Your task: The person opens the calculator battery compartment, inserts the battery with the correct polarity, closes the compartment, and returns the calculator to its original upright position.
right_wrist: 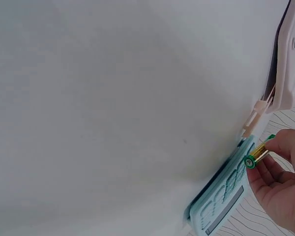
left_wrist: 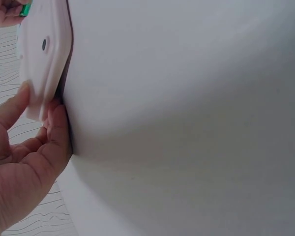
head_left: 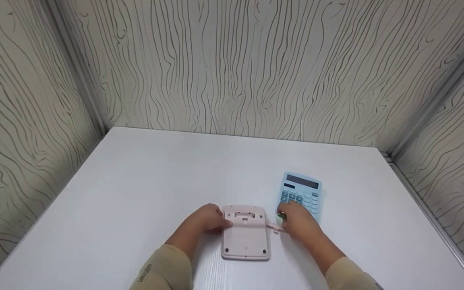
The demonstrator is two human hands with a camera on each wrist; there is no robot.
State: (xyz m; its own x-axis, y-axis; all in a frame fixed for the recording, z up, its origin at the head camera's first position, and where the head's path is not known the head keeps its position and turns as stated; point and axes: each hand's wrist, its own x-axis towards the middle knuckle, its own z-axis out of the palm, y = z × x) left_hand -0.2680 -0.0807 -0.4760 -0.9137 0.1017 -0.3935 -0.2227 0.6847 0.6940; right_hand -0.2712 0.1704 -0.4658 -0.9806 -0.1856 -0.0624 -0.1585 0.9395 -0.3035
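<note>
A pink calculator (head_left: 245, 237) lies face down on the table, its battery slot (head_left: 244, 215) uncovered near the top. My left hand (head_left: 211, 218) grips its left edge, thumb on the back and fingers beneath, as the left wrist view shows. Between thumb and fingers of my right hand (head_left: 298, 219) is a small green and gold battery (right_wrist: 258, 153), held above the lower part of a blue calculator (head_left: 302, 189). That calculator lies face up, and the hand hides some of its keys. A pink battery cover (head_left: 275, 227) lies between the pink calculator and my right hand.
The white table (head_left: 155, 173) runs back to a wall panel (head_left: 224, 68) with a wood-grain pattern. Similar panels stand at left and right, joined by grey metal corner posts (head_left: 79, 68).
</note>
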